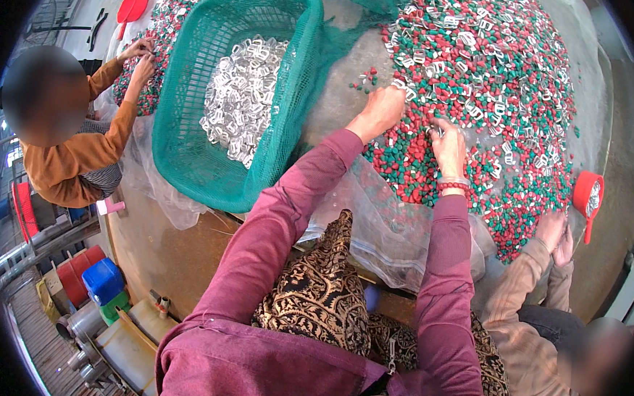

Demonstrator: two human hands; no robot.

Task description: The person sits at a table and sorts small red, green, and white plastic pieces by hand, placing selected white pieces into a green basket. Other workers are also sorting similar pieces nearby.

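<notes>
She wears a long-sleeved top of dusky maroon-pink cloth, loose and creased at the elbows, with both sleeves running down to the wrists. Around the right wrist, just past the cuff, sits a bracelet of red beads point(453, 185). A black scarf patterned in gold paisley point(320, 289) hangs down the front between the arms and spreads across the lap. The left hand point(383, 109) and right hand point(449, 144) are bare, without gloves.

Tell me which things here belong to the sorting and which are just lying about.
In use: left hand and right hand on the red and green pellet heap; silvery clips; green basket.
Lying about: red scoop, blue box, red bucket.
</notes>
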